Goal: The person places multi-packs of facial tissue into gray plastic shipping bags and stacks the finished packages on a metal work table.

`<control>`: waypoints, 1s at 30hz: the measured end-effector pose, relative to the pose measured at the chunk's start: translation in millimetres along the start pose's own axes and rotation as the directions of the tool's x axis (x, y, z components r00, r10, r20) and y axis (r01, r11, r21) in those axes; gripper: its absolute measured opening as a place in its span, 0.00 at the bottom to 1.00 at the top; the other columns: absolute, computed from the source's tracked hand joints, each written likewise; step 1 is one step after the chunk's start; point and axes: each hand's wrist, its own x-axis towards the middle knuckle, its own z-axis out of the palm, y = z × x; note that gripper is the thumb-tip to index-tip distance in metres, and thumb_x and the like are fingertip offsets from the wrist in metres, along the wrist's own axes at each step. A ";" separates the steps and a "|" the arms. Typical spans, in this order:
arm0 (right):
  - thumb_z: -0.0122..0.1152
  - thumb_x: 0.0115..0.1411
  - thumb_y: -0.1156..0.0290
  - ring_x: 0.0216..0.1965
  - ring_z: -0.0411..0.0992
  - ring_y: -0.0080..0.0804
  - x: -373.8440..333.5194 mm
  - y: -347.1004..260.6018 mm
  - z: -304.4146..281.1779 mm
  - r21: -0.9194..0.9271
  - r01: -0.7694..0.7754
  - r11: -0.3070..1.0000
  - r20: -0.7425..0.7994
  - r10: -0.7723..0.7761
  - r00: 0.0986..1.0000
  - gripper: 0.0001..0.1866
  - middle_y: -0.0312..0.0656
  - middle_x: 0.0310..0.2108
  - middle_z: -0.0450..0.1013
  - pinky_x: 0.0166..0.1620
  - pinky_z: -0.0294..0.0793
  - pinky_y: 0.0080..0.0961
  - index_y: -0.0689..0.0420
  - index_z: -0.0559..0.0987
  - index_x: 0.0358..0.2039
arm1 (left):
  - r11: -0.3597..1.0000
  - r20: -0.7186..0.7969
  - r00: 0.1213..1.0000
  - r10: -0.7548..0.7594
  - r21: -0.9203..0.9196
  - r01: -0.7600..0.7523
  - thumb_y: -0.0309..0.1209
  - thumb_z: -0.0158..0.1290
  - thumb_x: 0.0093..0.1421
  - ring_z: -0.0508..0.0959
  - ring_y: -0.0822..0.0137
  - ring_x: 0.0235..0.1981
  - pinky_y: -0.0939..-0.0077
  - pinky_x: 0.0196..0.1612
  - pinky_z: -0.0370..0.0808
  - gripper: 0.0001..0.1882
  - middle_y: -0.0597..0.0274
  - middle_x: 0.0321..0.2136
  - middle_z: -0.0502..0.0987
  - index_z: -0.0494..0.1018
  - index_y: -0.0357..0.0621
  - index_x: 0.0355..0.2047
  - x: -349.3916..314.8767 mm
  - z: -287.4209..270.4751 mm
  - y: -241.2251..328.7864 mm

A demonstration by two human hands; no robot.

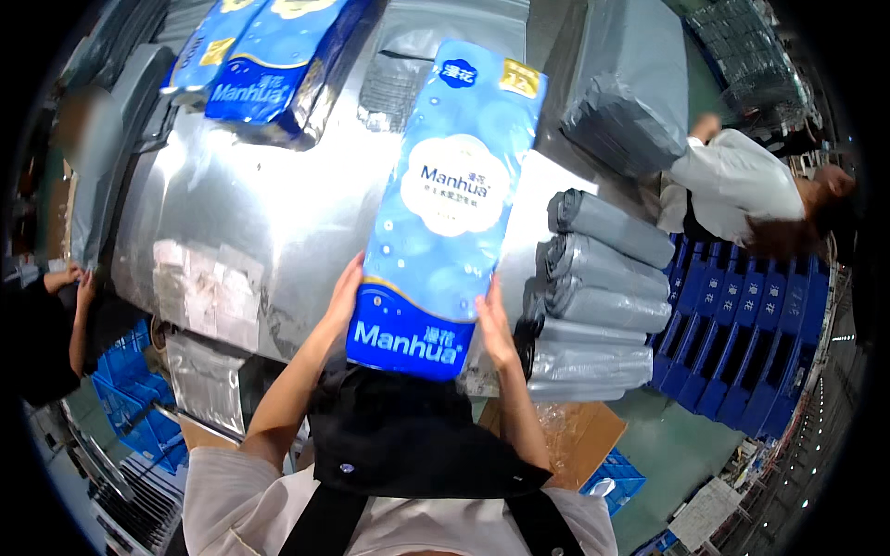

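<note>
A long light-blue tissue pack [436, 250] with a dark-blue lower band and a white cloud-shaped label is between my two hands, close in front of me. My left hand [347, 289] grips its left side near the lower end. On the opposite side, my right hand [495, 324] presses against the lower right edge, fingers along the wrap. The pack's underside is hidden, so I cannot tell whether it rests on the metal table [306, 213]. Farther off to the left, similar blue tissue packs [269, 74] lie side by side on the table.
Rolled grey plastic bags [607, 269] lie in a row on the right, beyond them a big grey wrapped bundle [626, 88]. Blue plastic pallets [742, 315] stand at far right. A person in white [732, 176] is there; another person's hands [72, 280] show at far left.
</note>
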 end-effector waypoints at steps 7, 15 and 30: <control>0.54 0.57 0.59 0.64 0.41 0.58 244.2 -121.8 -37.3 -0.705 0.270 0.656 -0.333 -0.643 0.690 0.43 0.66 0.61 0.44 0.64 0.41 0.39 0.74 0.44 0.60 | 0.568 0.137 0.833 0.537 0.671 -0.476 0.25 0.52 0.53 0.76 0.66 0.43 0.76 0.45 0.72 0.14 0.53 0.40 0.76 0.72 0.35 0.41 206.5 10.0 159.2; 0.49 0.57 0.56 0.27 0.71 0.52 427.3 -212.0 -15.5 -0.921 0.200 0.334 -0.077 -0.661 0.746 0.21 0.52 0.22 0.73 0.36 0.69 0.44 0.63 0.76 0.23 | -0.683 0.728 0.581 0.365 0.633 -0.364 0.22 0.52 0.42 0.78 0.53 0.32 0.68 0.37 0.76 0.12 0.51 0.35 0.73 0.73 0.35 0.31 438.6 107.4 246.2; 0.62 0.45 0.70 0.43 0.69 0.52 493.0 -243.8 63.3 -0.939 0.107 0.328 -0.157 -0.680 0.716 0.33 0.50 0.43 0.66 0.41 0.71 0.44 0.55 0.60 0.52 | -0.629 0.707 0.613 0.351 0.664 -0.405 0.34 0.55 0.44 0.79 0.61 0.31 0.68 0.30 0.74 0.06 0.57 0.25 0.79 0.79 0.49 0.22 422.2 171.3 304.2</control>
